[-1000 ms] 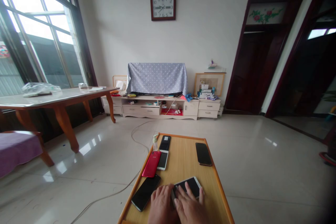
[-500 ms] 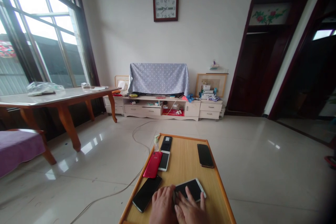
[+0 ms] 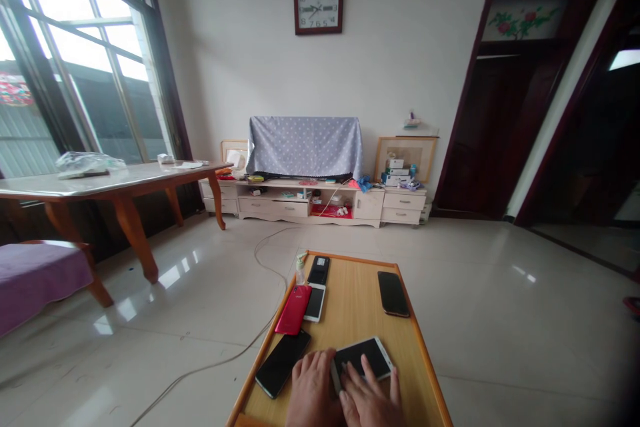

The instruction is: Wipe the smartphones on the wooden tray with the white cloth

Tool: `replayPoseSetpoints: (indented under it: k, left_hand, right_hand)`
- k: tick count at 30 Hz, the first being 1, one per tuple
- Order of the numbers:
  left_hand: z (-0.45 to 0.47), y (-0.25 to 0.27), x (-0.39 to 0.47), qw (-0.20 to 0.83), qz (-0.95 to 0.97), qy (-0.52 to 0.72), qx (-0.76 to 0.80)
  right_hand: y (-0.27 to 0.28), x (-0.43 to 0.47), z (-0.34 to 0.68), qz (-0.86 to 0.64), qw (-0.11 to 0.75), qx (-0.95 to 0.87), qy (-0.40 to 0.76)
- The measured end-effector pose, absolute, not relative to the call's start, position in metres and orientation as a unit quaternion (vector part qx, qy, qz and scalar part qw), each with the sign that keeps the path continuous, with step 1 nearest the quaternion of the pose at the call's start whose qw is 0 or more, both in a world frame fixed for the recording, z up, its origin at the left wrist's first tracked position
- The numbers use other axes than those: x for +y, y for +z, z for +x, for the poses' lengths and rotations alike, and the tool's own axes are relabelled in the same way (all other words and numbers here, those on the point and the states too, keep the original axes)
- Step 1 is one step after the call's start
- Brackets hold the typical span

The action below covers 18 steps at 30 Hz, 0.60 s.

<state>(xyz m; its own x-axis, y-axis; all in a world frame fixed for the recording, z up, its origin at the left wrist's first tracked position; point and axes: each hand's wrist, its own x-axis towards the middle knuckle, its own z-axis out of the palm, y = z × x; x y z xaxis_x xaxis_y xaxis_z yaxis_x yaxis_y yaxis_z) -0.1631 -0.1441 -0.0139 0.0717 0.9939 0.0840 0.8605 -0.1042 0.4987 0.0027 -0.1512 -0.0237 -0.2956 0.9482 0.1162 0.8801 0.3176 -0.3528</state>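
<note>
A white smartphone with a dark screen lies at a slant on the near part of a small wooden table. My left hand has its fingers bent and close together, gripping the phone's left edge. My right hand lies over the phone's lower side, fingers spread, with fingertips on the screen and one at the right edge. Left of my hands is a black smartphone. Beyond it lies a red phone, back up, overlapping a smaller white phone.
A black phone and a small clear pump bottle stand at the table's far left corner. Another dark phone lies by the right rim. A cable runs across the floor at left. A low cabinet lines the wall.
The fingers of my right hand have slid slightly to the right over the screen. My left hand keeps its place at the phone's edge. The camera view has shifted a little.
</note>
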Motion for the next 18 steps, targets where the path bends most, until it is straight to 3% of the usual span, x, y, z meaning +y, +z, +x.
replayPoseSetpoints:
  k: [8, 18]
  left_hand:
    - [-0.157, -0.007, -0.147, 0.152, 0.717, 0.230, 0.641]
    - [-0.160, -0.016, -0.143, 0.162, 0.721, 0.214, 0.639]
  right_hand:
    - [0.002, -0.127, 0.000, -0.609, 0.154, -0.775, 0.077]
    - [-0.030, -0.152, 0.024, -0.607, 0.120, -0.781, 0.089]
